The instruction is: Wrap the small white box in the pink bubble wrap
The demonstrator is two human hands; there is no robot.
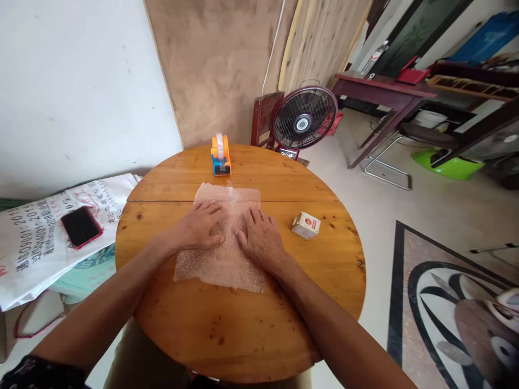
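A sheet of clear bubble wrap lies flat on the round wooden table. On its left part rests my left hand, palm down with the fingers stretched out. My right hand presses on the right part, its fingers spread as well. Between the hands, a strip of clear tape seems to run along the upper middle of the sheet. To the right of my right hand stands a small white box with a red and orange print. Past the far edge of the wrap sits an orange and blue tape dispenser with a roll in it.
An electric fan stands just behind the table's far right edge. To the left, a phone lies on white printed sacks. Further right are a dark red desk, a chair and a green basin.
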